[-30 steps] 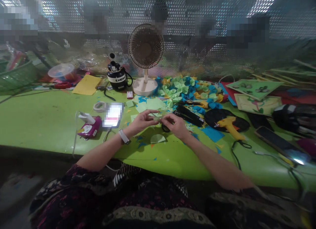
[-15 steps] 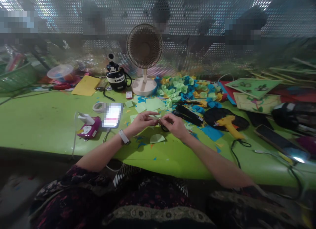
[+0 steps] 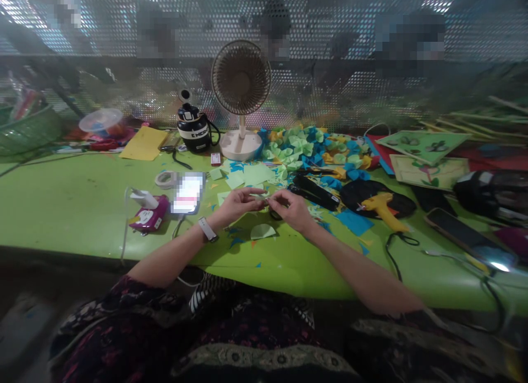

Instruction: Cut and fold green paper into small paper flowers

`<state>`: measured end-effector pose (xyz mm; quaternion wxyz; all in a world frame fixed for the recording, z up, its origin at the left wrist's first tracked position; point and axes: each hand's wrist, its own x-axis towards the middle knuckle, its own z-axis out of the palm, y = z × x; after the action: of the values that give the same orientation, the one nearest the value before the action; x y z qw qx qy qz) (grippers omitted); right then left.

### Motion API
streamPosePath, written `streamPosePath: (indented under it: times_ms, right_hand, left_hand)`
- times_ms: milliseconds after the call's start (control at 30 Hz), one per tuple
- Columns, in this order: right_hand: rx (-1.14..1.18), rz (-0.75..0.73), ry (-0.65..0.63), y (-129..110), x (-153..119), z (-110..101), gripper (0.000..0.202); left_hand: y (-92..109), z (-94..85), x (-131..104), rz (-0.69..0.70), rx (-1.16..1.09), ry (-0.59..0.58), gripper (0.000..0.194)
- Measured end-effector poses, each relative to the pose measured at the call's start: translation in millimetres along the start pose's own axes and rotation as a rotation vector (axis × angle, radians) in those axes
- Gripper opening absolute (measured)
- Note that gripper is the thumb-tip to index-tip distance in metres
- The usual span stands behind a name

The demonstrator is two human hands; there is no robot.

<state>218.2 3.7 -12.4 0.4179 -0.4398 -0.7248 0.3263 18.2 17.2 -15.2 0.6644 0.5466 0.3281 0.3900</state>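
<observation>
My left hand and my right hand meet fingertip to fingertip over the front of the green table. Both are pinched on something tiny between them, too small to name. A dark round loop, perhaps a scissors handle, shows partly under my right fingers. Below the hands lies a pale green half-round paper piece. Light green paper sheets and scraps spread just beyond my fingers. To the right of my right hand rests a black stapler. A blue paper piece lies past it.
A fan stands behind, beside a black bottle and a heap of folded paper flowers. Right: a yellow glue gun and a dark phone. Left: a lit phone, a tape roll and a purple power block.
Both hands stay nearly in place, fingertips together, with only a slight shift of the right fingers. Nothing on the table has visibly moved.
</observation>
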Motion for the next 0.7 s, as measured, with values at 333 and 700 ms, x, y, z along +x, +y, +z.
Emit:
streamPosePath:
  times_ms: [333,700]
  right_hand:
    - [0.084,0.106,0.111,-4,1,-7,0.033]
    - [-0.079,0.035,-0.102,-5,1,-7,0.042]
  left_hand:
    - [-2,0.6,0,0.042,-0.01,0.039,0.051]
    - [1,4.5,-2,-0.01,-0.119,0.029,0.05]
